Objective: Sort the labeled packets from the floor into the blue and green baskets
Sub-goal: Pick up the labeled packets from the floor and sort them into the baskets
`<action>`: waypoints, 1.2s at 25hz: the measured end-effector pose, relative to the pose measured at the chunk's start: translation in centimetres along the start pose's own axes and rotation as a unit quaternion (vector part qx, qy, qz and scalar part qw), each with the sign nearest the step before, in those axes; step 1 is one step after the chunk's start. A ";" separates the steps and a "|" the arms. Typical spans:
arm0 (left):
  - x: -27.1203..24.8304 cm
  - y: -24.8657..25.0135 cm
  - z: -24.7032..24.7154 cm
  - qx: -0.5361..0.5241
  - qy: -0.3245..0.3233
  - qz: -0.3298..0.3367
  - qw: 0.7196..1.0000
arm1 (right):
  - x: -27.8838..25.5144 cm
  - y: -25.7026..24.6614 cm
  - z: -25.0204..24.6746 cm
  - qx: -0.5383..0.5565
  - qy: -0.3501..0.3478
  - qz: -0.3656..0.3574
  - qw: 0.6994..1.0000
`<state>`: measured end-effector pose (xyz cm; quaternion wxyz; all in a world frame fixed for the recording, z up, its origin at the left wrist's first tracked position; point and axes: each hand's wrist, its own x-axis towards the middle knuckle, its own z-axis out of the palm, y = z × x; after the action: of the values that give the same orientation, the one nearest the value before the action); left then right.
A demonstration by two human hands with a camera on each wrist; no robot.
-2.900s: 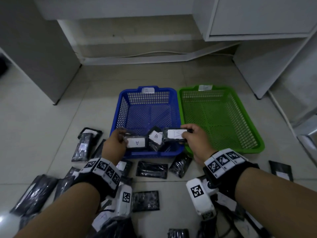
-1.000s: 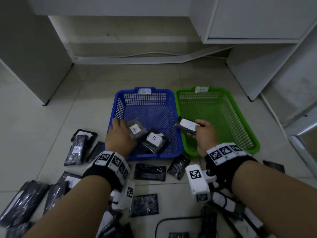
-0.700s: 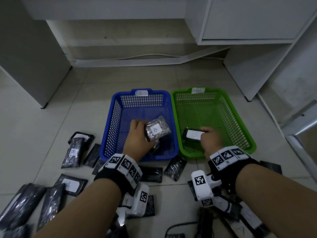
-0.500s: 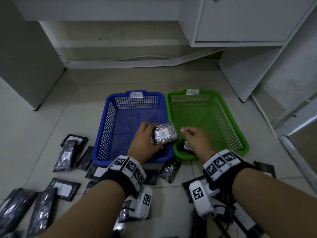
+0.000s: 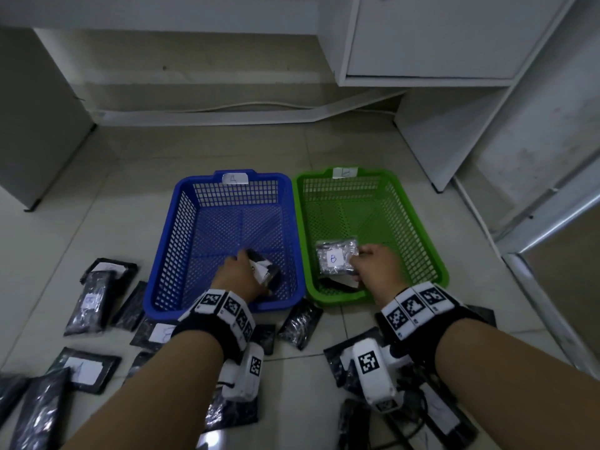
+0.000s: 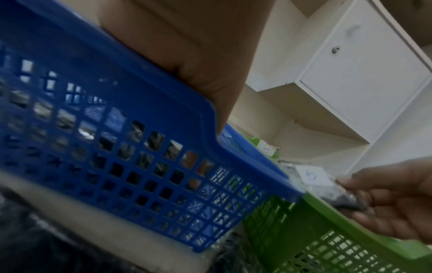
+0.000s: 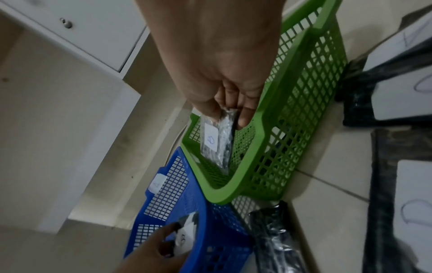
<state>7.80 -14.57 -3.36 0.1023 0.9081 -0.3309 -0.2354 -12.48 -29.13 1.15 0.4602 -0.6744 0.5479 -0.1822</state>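
Note:
The blue basket (image 5: 164, 254), tagged A, stands on the floor beside the green basket (image 5: 431, 254), tagged B. My right hand (image 5: 358, 258) pinches a clear packet labeled B (image 5: 336, 259) by its edge, just above the green basket's near end. The right wrist view shows this packet (image 7: 215, 142) hanging from the fingertips (image 7: 243, 120) inside the green basket (image 7: 268, 129). Under it lies a dark packet (image 5: 336, 284). My left hand (image 5: 250, 264) is down in the blue basket's near end, its fingers around a dark packet with a white label (image 5: 264, 271), also seen in the right wrist view (image 7: 187, 229).
Several black labeled packets (image 5: 91, 297) lie on the tiled floor left of the blue basket and in front of both baskets (image 5: 300, 323). White cabinets (image 5: 422, 37) stand behind and to the right. A cable (image 5: 259, 105) runs along the back wall.
The B packet has passed from my left hand to my right, which now holds it over the green basket. My left hand has dropped back into the blue basket onto another packet.

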 end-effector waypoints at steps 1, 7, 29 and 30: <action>0.1 0.1 0.0 0.001 0.002 0.000 1.000 | -0.2 0.0 -0.3 -0.033 -0.012 -0.008 0.999; -1.8 0.4 -1.1 -0.102 0.114 0.047 0.987 | -0.7 -0.4 -1.2 -0.234 -0.082 -0.027 0.968; -7.1 7.3 1.9 -0.017 0.031 0.321 0.946 | 0.4 0.1 -4.9 0.213 -0.008 0.057 0.975; -6.9 7.0 2.2 -0.009 0.010 0.328 0.944 | 0.7 0.5 -5.3 0.185 -0.001 0.065 0.981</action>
<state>-1.80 -15.48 -0.33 0.1855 0.7505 -0.6075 -0.1826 -16.52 -31.95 3.20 0.5886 -0.5406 0.5468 -0.2495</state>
